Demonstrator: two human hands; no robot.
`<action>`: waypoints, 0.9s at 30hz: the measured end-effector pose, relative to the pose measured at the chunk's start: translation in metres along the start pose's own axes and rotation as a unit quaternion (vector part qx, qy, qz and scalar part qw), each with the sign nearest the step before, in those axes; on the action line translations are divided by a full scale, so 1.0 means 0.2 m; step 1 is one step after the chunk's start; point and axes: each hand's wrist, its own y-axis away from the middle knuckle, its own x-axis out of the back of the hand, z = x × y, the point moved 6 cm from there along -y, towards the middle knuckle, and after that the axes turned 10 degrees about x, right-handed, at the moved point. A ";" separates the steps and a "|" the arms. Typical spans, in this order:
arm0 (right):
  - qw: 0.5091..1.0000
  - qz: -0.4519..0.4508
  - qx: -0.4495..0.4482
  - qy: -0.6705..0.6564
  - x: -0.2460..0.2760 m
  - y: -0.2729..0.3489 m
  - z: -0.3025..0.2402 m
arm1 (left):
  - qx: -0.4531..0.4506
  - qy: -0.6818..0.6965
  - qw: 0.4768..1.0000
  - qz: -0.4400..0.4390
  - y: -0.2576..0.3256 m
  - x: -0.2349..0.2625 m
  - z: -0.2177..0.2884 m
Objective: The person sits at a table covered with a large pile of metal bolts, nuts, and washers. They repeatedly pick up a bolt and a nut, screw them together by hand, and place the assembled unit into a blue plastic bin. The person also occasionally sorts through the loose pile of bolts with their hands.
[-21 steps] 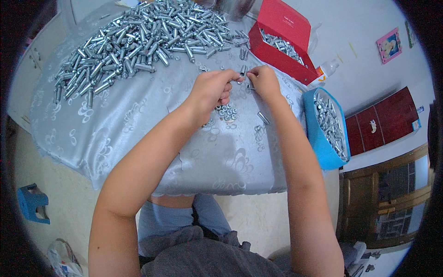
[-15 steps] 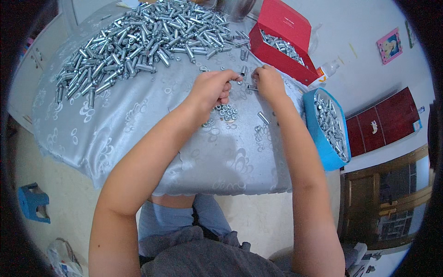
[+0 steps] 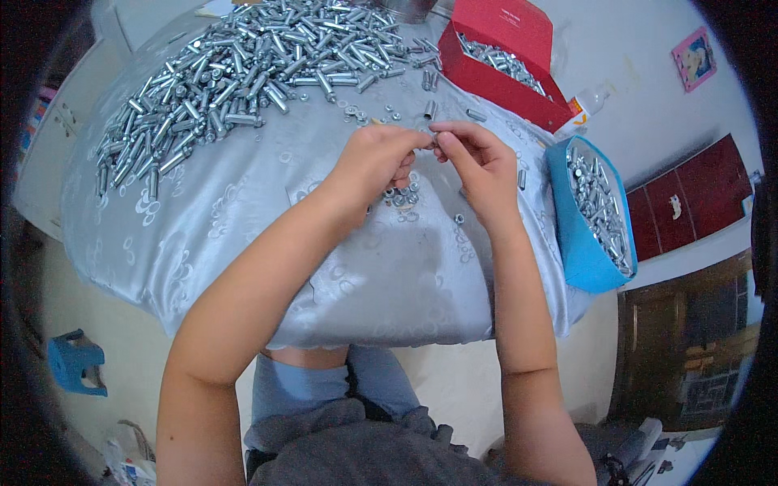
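Note:
My left hand (image 3: 377,164) and my right hand (image 3: 480,166) meet over the cloth-covered table, both closed, thumbs and index fingertips pinched together. Whatever small piece lies between the fingertips is mostly hidden. Just beyond them stands a short silver metal cylinder (image 3: 430,109). Small metal nuts (image 3: 403,194) are clustered under my left hand, partly covered by it. More small ring-shaped metal pieces (image 3: 356,115) lie beyond that hand. One loose metal cylinder (image 3: 476,115) rests past my right hand, and another cylinder (image 3: 521,180) lies to its right.
A large heap of silver metal cylinders (image 3: 259,69) covers the table's far left. An open red box (image 3: 502,81) with similar pieces stands at the far right. Nearer on the right edge is a blue container (image 3: 587,243) full of them. A plastic bottle (image 3: 587,105) is behind the box.
My right hand has moved left and slightly nearer, turning so its fingertips now meet those of my left hand. The left hand stays almost in place. The whole view has shifted a little.

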 end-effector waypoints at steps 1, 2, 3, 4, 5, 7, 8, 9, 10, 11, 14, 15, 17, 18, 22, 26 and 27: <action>1.000 0.004 -0.006 0.005 0.00 0.00 -0.01 | 0.005 0.006 1.000 -0.001 0.00 0.00 0.00; 1.000 0.008 -0.012 0.011 0.00 0.01 0.00 | 0.011 0.013 1.000 -0.003 0.00 0.00 0.00; 1.000 0.008 -0.009 0.016 0.01 0.00 0.00 | 0.012 0.012 1.000 -0.004 0.01 -0.02 0.00; 1.000 0.008 -0.007 0.022 0.02 0.00 0.00 | 0.014 0.011 1.000 -0.005 0.02 -0.03 0.01; 1.000 0.008 -0.004 0.028 0.02 0.00 0.00 | 0.016 0.010 1.000 -0.006 0.02 -0.03 0.01; 1.000 0.014 -0.005 -0.009 0.02 0.00 0.01 | 0.014 0.020 1.000 -0.006 0.01 -0.02 0.00; 0.999 0.017 -0.005 -0.027 0.02 0.00 0.02 | 0.012 0.026 1.000 -0.006 0.01 -0.02 0.00; 1.000 0.021 -0.001 -0.022 0.03 0.01 0.02 | 0.002 0.017 1.000 -0.005 0.01 -0.02 0.01; 1.000 0.024 0.002 -0.016 0.03 0.01 0.02 | -0.008 0.008 1.000 -0.005 0.01 -0.02 0.01; 1.000 0.028 0.006 -0.011 0.04 0.01 0.01 | -0.018 -0.001 1.000 -0.004 0.02 -0.03 0.02; 0.999 0.031 -0.021 -0.019 0.04 0.01 0.00 | -0.023 0.013 0.999 -0.028 0.02 -0.04 0.03; 0.999 0.031 -0.014 -0.024 0.04 0.01 -0.01 | -0.017 0.026 0.999 -0.034 0.02 -0.04 0.03; 0.999 0.030 0.000 -0.034 0.03 0.01 -0.02 | -0.005 0.051 0.998 -0.046 0.03 -0.05 0.04; 0.999 0.027 0.028 -0.010 0.03 0.01 -0.02 | 0.000 0.069 0.996 -0.053 0.03 -0.05 0.03; 0.996 0.023 0.077 0.031 0.02 0.02 -0.03 | 0.007 0.109 0.991 -0.076 0.04 -0.07 0.04; 0.999 0.014 0.039 -0.005 0.02 0.02 0.00 | -0.007 0.034 0.996 -0.086 0.03 -0.07 0.03; 1.000 0.006 0.031 0.000 0.01 0.02 0.00 | -0.002 0.019 0.997 -0.081 0.03 -0.07 0.03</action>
